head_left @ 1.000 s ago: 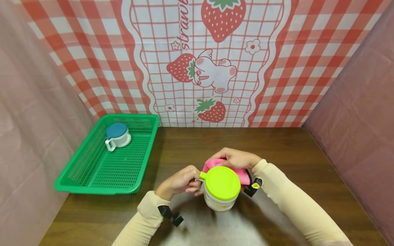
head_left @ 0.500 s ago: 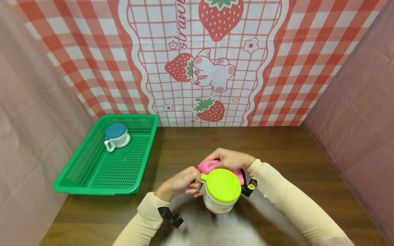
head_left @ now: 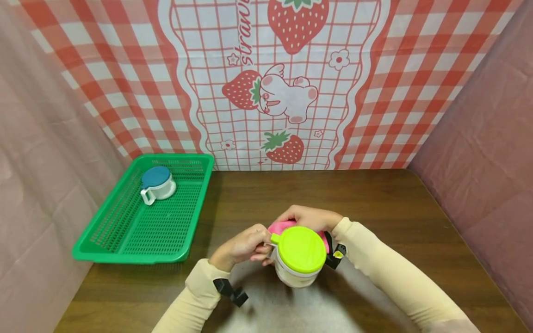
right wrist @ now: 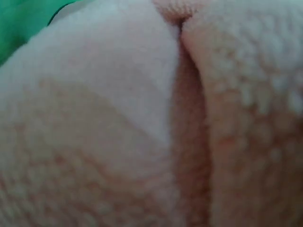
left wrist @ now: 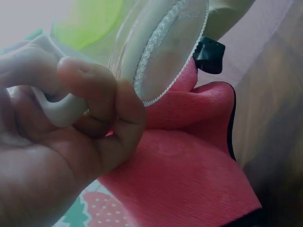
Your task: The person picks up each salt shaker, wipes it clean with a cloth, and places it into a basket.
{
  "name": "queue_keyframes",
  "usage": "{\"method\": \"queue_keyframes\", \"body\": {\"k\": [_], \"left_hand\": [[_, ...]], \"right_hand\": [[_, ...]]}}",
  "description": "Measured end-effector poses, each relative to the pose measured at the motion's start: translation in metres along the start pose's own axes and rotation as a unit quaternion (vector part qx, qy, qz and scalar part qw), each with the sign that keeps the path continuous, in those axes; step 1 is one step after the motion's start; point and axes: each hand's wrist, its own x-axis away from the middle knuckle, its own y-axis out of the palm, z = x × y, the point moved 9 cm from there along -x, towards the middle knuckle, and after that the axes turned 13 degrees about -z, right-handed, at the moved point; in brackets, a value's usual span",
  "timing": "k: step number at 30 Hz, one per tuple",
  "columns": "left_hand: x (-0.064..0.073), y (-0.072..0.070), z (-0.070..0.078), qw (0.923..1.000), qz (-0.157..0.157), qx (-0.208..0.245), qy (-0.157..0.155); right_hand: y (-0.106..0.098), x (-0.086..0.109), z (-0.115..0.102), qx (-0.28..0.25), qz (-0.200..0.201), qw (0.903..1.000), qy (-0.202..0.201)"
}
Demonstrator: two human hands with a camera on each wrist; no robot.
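Observation:
A clear jar (head_left: 294, 277) with a lime-green lid (head_left: 302, 249) hangs just above the table, tilted. My left hand (head_left: 244, 245) grips its white handle (left wrist: 66, 109), with fingers curled round it in the left wrist view. Behind the jar my right hand (head_left: 310, 217) holds a pink cloth (head_left: 281, 226) against the jar's far side. Much of the right hand's fingers is hidden by the cloth and lid. In the left wrist view the cloth (left wrist: 180, 175) drapes below the jar's ridged base (left wrist: 173, 52). Blurred cloth folds (right wrist: 94, 118) fill the right wrist view.
A green plastic basket (head_left: 193, 226) stands at the left of the wooden table (head_left: 374, 199). Inside its back part sits a similar white-handled jar with a blue lid (head_left: 156, 176). A checked strawberry curtain (head_left: 287, 92) hangs behind the table, with pink drapes at both sides.
My right hand has shifted left with the pink cloth, then slightly nearer behind the lid. Less of the cloth shows now. My left hand and the jar stay almost in place.

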Motion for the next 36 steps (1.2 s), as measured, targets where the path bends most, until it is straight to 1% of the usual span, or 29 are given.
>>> {"method": "queue_keyframes", "body": {"k": [5, 11, 13, 17, 19, 24, 29, 33, 36], "left_hand": [[-0.001, 0.002, -0.001, 0.9999, -0.008, 0.002, -0.006], [-0.003, 0.004, 0.002, 0.9999, -0.012, 0.000, 0.003], [-0.003, 0.004, 0.003, 0.9999, -0.012, -0.003, 0.009], [-0.002, 0.003, 0.005, 0.9998, -0.010, -0.005, 0.014], [-0.002, 0.002, 0.005, 0.9998, -0.008, -0.007, 0.014], [-0.001, -0.001, 0.006, 0.9996, -0.001, -0.018, 0.023], [0.002, -0.005, 0.008, 0.9988, 0.005, -0.026, 0.040], [0.005, -0.010, 0.010, 0.9983, 0.021, -0.026, 0.047], [0.007, -0.013, 0.012, 0.9980, 0.032, -0.027, 0.048]], "right_hand": [[-0.005, 0.002, -0.003, -0.013, 0.015, 0.9998, -0.003], [-0.013, 0.010, -0.013, -0.053, 0.033, 0.9969, -0.048], [-0.015, 0.013, -0.017, -0.056, 0.040, 0.9956, -0.063], [-0.018, 0.018, -0.022, -0.061, 0.050, 0.9941, -0.074], [-0.019, 0.022, -0.023, -0.072, 0.057, 0.9926, -0.079], [-0.027, 0.037, -0.026, -0.101, 0.094, 0.9866, -0.087], [-0.035, 0.052, -0.028, -0.087, 0.139, 0.9831, -0.082], [-0.040, 0.063, -0.027, -0.081, 0.174, 0.9788, -0.072], [-0.042, 0.069, -0.027, -0.088, 0.192, 0.9749, -0.071]]}}
